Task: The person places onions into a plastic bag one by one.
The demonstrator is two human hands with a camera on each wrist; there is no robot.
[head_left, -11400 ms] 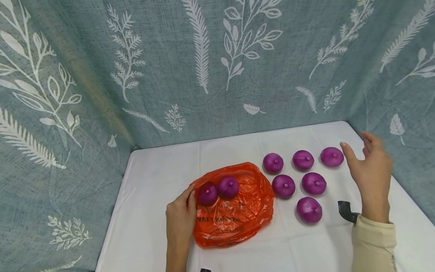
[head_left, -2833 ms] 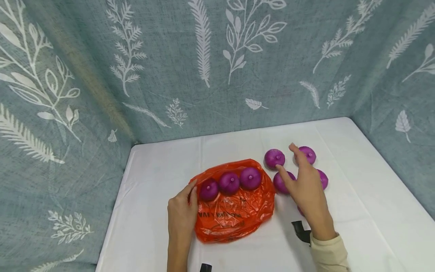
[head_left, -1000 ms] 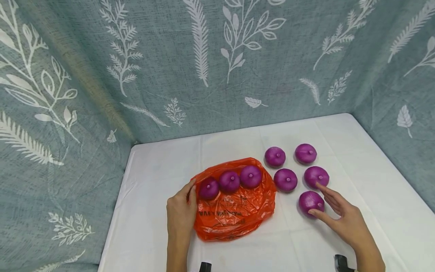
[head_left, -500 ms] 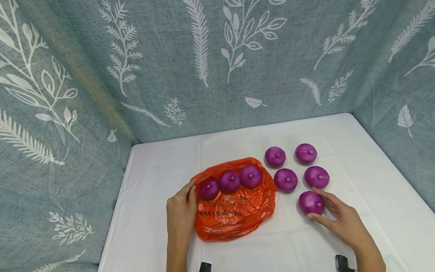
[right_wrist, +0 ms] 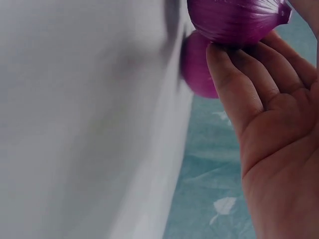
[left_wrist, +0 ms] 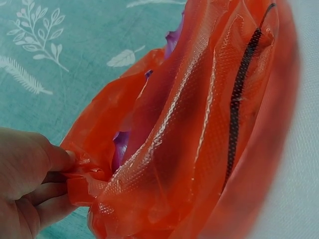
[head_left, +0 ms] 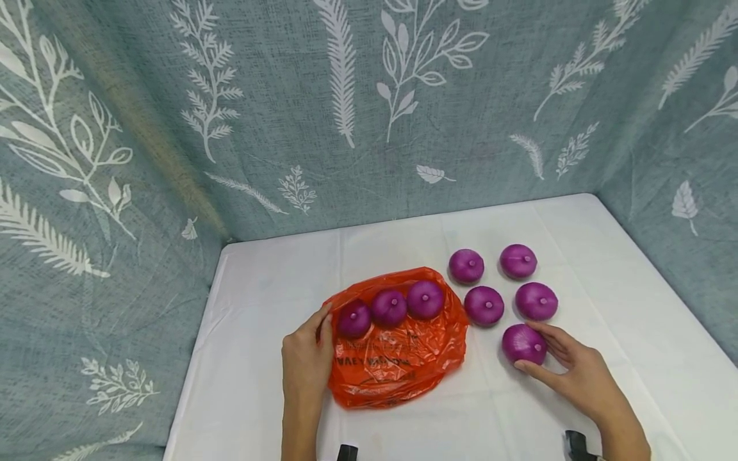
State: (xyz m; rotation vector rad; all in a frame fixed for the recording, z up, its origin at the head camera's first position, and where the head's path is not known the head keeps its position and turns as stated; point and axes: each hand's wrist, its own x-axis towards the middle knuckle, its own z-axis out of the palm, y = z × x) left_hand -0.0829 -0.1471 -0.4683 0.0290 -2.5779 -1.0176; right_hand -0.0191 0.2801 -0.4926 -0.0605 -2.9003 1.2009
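My left hand (head_left: pixel 307 358) pinches the left edge of a red plastic bag (head_left: pixel 398 378). In the left wrist view, the thumb and fingers of that hand (left_wrist: pixel 35 179) grip a fold of the bag's rim (left_wrist: pixel 87 181). Three red onions sit in a row at the bag's mouth: left (head_left: pixel 354 319), middle (head_left: pixel 389 308) and right (head_left: pixel 425 299). My right hand (head_left: pixel 582 374) holds the nearest loose red onion (head_left: pixel 521 344) between thumb and fingers. In the right wrist view, this onion (right_wrist: pixel 234 20) lies against the fingertips; whether it touches the table cannot be told.
Several more red onions stand right of the bag: one close to its edge (head_left: pixel 483 306), one behind the held onion (head_left: pixel 536 301) and a back pair, left (head_left: pixel 466 266) and right (head_left: pixel 518 261). A white-covered table (head_left: pixel 271 275) carries everything. Leaf-patterned green curtains (head_left: pixel 369 173) enclose it.
The bag had two onions at first; a third sits there since, and the far-right onion is gone from its place. My right hand has closed round the front onion, which has shifted slightly left.
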